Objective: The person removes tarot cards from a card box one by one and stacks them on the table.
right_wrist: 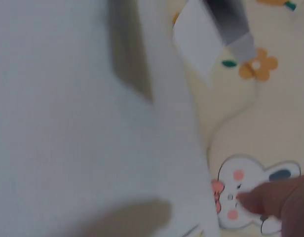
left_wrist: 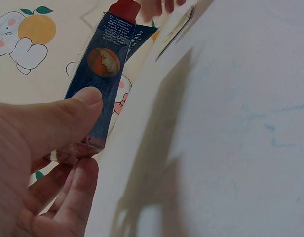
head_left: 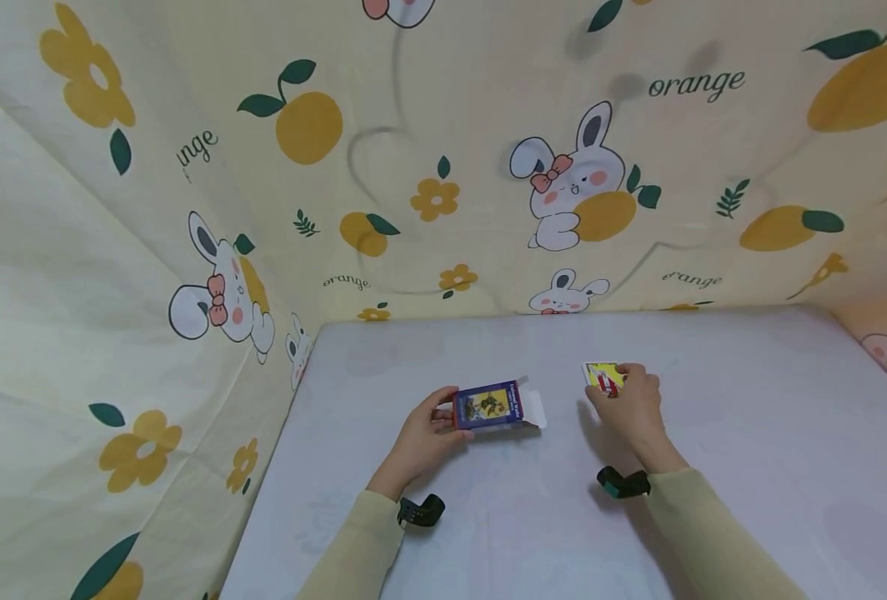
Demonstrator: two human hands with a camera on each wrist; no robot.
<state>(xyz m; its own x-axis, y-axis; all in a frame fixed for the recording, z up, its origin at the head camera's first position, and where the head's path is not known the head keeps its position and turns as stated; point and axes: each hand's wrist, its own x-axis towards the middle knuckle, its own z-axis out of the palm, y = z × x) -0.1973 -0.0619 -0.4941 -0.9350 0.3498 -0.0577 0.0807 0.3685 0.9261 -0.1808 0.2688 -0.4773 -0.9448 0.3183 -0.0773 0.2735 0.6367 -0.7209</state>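
Observation:
A dark blue card box (head_left: 490, 405) with a yellow picture is held in my left hand (head_left: 427, 437) by its left end. In the left wrist view the thumb presses the narrow printed side of the box (left_wrist: 95, 84), and fingers support its lower end. Its white end flap (head_left: 533, 408) stands open toward the right. My right hand (head_left: 631, 408) holds a yellow and red picture card (head_left: 601, 377), with the thumb at its lower left and fingers at its upper right. One finger (right_wrist: 270, 197) shows in the right wrist view; the rest of the grip is hidden there.
Both hands are over a white table (head_left: 503, 517). A printed curtain with rabbits and oranges (head_left: 443, 108) hangs behind and along the left side. Each wrist carries a black band device, one on the left (head_left: 421, 511) and one on the right (head_left: 623, 482).

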